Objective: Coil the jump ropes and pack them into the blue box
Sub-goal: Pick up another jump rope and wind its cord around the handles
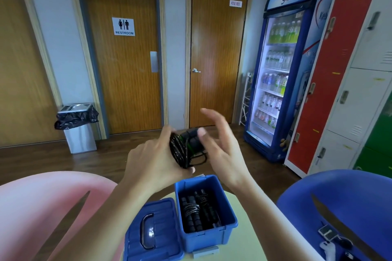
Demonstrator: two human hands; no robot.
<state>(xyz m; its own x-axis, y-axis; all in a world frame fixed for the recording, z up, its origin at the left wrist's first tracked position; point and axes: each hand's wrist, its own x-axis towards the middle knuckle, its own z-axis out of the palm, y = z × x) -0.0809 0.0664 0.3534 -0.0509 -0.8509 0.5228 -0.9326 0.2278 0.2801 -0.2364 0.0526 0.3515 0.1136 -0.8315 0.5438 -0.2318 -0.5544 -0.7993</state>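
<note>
Coils of black jump rope sit in the left grip, whose fingers and thumb curl round the bundle and hold it up in the air. The rope's black handles stick out of the coil toward the right grip. That grip is wide open just beside the bundle, fingers spread and lightly bent, holding nothing. Its thumb lies at the end of the handles, though blur hides whether it touches them. A loose loop of cord hangs from the bundle between the two grips.

Straight below the grips stands the blue box on a pale counter, open at the top. Inside it lie more wound ropes — black foam handles side by side with cord wrapped round them. The blue lid lies flat on the counter below the left grip, right against the box's left wall, its carry handle facing up.

Below and left of the left grip is a pink chair. Below and right of the right grip is a blue chair with keys on its seat. Beyond the grips are two wooden doors, a lined steel bin far to the left, and a drinks fridge and lockers to the right.
</note>
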